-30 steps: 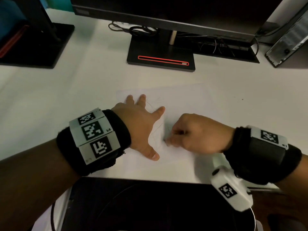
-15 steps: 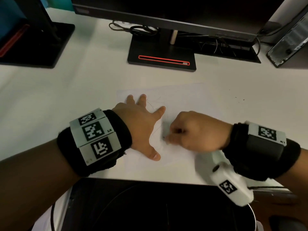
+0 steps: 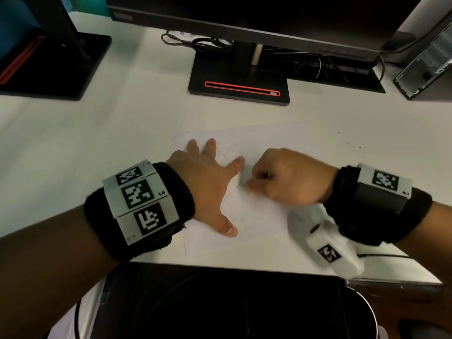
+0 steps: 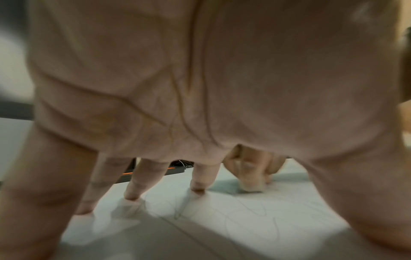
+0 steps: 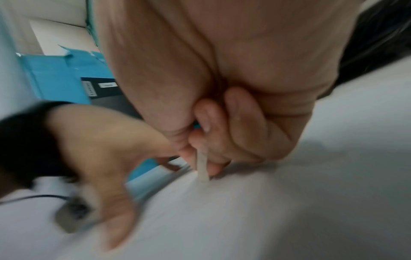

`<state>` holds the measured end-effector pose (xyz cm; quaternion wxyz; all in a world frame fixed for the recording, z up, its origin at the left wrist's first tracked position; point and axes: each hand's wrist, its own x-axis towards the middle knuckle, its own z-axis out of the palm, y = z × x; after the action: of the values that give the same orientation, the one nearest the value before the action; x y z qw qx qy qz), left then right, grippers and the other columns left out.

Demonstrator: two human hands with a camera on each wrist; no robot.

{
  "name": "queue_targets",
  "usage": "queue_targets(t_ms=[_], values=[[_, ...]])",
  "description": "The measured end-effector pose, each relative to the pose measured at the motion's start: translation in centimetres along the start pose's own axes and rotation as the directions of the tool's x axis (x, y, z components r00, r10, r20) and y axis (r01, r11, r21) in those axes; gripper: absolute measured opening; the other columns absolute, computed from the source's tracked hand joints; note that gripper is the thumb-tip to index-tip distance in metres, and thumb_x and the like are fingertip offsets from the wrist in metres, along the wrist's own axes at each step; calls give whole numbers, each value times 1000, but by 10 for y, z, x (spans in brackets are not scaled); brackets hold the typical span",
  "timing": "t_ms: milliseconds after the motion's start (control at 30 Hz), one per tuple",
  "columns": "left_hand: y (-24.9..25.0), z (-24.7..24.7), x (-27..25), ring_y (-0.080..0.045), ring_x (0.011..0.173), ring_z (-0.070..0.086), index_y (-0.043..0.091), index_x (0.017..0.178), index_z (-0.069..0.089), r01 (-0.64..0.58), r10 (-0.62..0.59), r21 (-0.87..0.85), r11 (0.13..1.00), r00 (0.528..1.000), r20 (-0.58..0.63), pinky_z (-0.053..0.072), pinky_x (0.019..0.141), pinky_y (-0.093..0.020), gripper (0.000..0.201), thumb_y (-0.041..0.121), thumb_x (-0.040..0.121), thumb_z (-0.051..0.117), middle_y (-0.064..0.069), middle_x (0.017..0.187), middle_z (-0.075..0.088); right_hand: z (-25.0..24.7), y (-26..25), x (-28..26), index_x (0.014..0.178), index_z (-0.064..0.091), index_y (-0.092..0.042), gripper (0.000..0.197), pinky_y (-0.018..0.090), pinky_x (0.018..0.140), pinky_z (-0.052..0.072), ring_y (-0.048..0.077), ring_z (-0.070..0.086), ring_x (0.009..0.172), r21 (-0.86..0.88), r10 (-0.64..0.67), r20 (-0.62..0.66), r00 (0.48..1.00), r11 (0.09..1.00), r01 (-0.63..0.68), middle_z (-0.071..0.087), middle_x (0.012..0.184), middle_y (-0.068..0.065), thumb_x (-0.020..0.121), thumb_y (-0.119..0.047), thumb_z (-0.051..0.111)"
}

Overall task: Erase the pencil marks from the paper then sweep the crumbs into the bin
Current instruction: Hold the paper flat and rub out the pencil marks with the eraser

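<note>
A white sheet of paper point(image 3: 266, 143) with faint pencil scribbles point(image 4: 180, 211) lies on the white desk in front of me. My left hand point(image 3: 210, 179) is spread flat on the sheet's left part, fingers straight, pressing it down. My right hand point(image 3: 281, 177) pinches a small whitish eraser point(image 5: 202, 168) between thumb and curled fingers, its tip on the paper just right of my left index finger. In the head view the eraser point(image 3: 242, 178) shows as a pale blur. The black bin point(image 3: 220, 302) sits below the desk's near edge.
A monitor stand with a red slot point(image 3: 239, 81) stands behind the paper, with cables point(image 3: 203, 42) beside it. Another black stand point(image 3: 49, 64) is at the far left and a computer case point(image 3: 428, 64) at the far right. Tiny dark crumbs point(image 3: 352, 146) dot the desk right of the sheet.
My right hand with the eraser has moved up the paper, away from me and closer to my left index finger. My left hand has stayed pressed on the sheet.
</note>
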<state>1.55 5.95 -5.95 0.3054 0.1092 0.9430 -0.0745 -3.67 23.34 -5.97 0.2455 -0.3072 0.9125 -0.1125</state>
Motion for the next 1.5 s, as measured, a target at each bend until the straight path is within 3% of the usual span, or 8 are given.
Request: queue_targets(t_ms=[600,733,867,1067,1200,1333,1400,1500], values=[[-5,4,-1,-45,151,-1,46,150,-25,-14,15,14,1000,999,-38,38,105,-48,132,97,58,53,-15,164,-22,-6,0,14,62,55,-2,46,30,54,37,15,38,52,16,6,52,999,1000,-7,44,56,3,95,-35,58],[-4,4,-1,-44,151,-3,45,150,-26,-10,10,1,1000,999,-42,39,106,-49,132,97,57,52,-15,164,-23,-23,10,22,59,54,-3,48,28,53,35,14,37,49,43,90,-29,996,995,-89,43,53,2,96,-35,58],[-5,6,-3,-43,151,0,43,150,-28,-23,23,2,1000,998,-50,42,105,-47,137,96,56,55,-14,164,-22,-10,-3,17,57,50,-9,49,29,54,38,13,40,51,28,9,49,999,1000,-10,46,54,6,97,-36,56],[-5,0,-4,-43,151,0,39,153,-23,-14,14,15,1000,1000,-8,36,111,-51,138,97,55,56,-14,164,-21,-29,22,28,67,61,2,45,28,53,40,14,40,45,128,158,-19,987,980,-155,46,52,2,93,-35,63],[-11,-7,-4,-38,150,8,42,155,-10,-35,35,-19,999,999,-1,33,113,-53,134,93,54,62,-10,166,-9,-22,24,27,68,58,5,47,29,53,40,16,39,44,152,162,-38,986,976,-154,45,52,3,93,-35,62],[-14,-20,7,-31,131,31,39,141,31,-32,18,-175,984,997,-80,46,95,-49,98,88,63,62,-6,143,29,-21,28,28,70,58,5,47,28,53,42,17,42,43,165,167,-42,985,974,-158,47,52,4,92,-36,62],[-13,-21,14,-30,124,34,30,133,36,-11,-8,-150,989,992,-125,48,83,-45,93,85,63,66,-6,133,33,-21,27,28,68,57,3,46,28,53,41,17,41,43,168,159,-40,987,974,-150,46,52,4,92,-36,62],[-13,-17,23,-33,133,29,25,144,30,34,-46,-104,994,991,-123,48,89,-48,109,87,62,65,-10,144,26,-22,26,27,64,56,-4,45,28,54,37,15,38,46,125,140,-64,988,984,-131,44,54,3,95,-36,59]])
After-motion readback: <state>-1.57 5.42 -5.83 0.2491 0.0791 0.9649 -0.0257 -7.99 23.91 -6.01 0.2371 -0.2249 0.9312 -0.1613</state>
